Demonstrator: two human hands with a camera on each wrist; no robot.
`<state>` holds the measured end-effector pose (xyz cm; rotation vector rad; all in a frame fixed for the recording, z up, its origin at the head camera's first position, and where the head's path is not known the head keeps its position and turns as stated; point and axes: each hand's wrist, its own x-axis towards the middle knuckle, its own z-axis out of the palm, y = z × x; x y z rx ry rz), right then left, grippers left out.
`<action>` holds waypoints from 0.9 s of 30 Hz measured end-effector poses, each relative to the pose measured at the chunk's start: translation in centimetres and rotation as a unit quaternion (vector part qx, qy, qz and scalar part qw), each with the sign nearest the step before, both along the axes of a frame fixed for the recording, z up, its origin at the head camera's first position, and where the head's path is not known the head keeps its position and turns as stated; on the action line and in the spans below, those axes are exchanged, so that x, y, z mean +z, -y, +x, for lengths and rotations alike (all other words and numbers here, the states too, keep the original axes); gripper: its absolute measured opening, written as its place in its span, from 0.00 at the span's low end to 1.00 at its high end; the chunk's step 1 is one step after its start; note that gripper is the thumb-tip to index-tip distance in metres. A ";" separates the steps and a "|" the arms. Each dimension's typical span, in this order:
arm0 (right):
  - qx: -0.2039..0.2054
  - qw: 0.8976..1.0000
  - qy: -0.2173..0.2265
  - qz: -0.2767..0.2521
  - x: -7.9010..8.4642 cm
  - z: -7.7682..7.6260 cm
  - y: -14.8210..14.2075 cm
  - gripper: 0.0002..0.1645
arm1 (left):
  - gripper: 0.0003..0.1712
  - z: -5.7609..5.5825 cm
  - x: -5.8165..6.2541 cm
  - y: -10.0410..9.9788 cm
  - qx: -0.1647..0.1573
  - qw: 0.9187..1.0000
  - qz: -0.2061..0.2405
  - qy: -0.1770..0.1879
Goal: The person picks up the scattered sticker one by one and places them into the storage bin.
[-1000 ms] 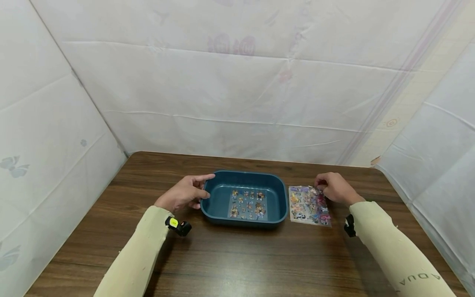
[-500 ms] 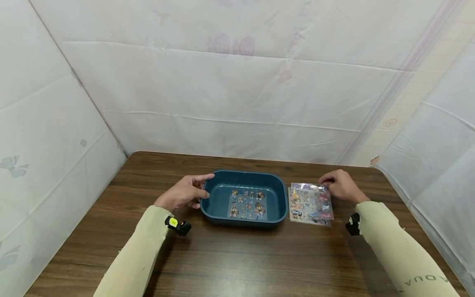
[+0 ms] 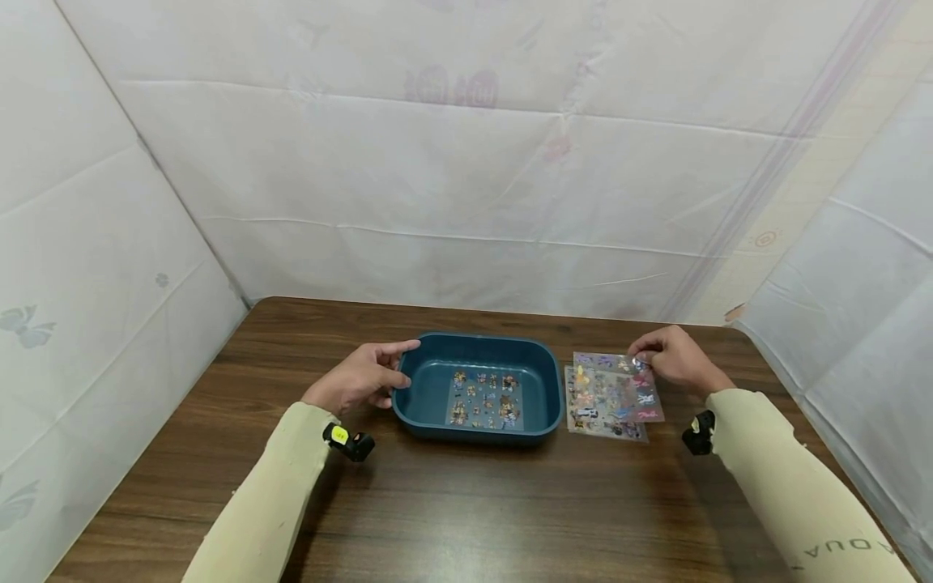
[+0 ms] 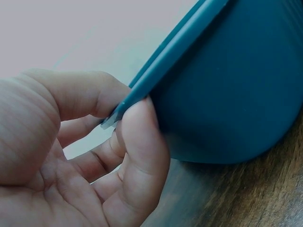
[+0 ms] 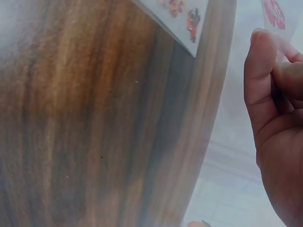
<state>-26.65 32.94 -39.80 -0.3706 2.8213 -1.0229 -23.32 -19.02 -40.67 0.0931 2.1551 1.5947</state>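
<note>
Woodgrain table [image 3: 466, 502], white sheeting [image 3: 452, 178] behind. L hand [image 3: 360, 379] pinches L rim of teal tub [image 3: 428, 397] btwn thumb + fingers; cartoon sheet [image 3: 484, 402] inside (flat on bottom). R hand [image 3: 679, 359] pinches clear sticker sheet [image 3: 625, 387] by R edge, raised partly over sheet stack [image 3: 605, 427] just R of tub.

Gloss, sheen and matt

The teal, rounded-rectangular plastic tub [image 3: 477, 437] looks smooth and faintly glossy; the clear, colour-printed, rectangular upper sheet [image 3: 619, 389] resembles thin plastic film. The brown wood-grain tabletop [image 3: 466, 502] has a soft sheen. The pale-yellow left sleeve [image 3: 251, 494] looks like matt cloth.
</note>
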 end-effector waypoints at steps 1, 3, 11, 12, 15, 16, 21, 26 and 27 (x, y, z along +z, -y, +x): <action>0.002 1.000 -0.001 0.000 0.2 0.0 0.0 0.15 | 0.44 0.0 0.0 0.0 0.000 1.000 0.000 0.000; 0.003 1.000 -0.003 0.005 0.4 0.1 0.0 0.14 | 0.44 0.0 0.0 0.0 0.000 1.000 -0.001 -0.001; 0.011 1.000 -0.005 0.013 1.7 0.3 0.2 0.15 | 0.44 0.0 0.0 0.0 0.001 1.000 0.004 0.001; 0.012 1.000 -0.004 0.012 1.7 0.3 0.2 0.15 | 0.44 0.0 -0.1 0.0 0.001 1.000 0.004 0.002; 0.017 1.000 -0.001 0.010 2.0 0.3 0.2 0.16 | 0.44 0.0 -0.1 0.0 0.001 1.000 0.002 0.002; 0.018 1.000 -0.002 0.011 2.0 0.3 0.3 0.16 | 0.44 0.0 -0.1 0.0 0.001 1.000 0.001 0.001; 0.010 1.000 0.009 0.007 2.3 0.3 0.6 0.17 | 0.44 0.0 -0.1 0.0 0.002 1.000 -0.001 -0.001; 0.004 1.000 0.015 0.002 2.6 0.1 1.1 0.16 | 0.43 0.0 -0.1 0.0 0.001 1.000 -0.001 -0.002; 0.005 1.000 0.013 0.002 2.6 0.1 1.2 0.16 | 0.43 0.0 -0.1 0.1 0.001 1.000 -0.002 -0.003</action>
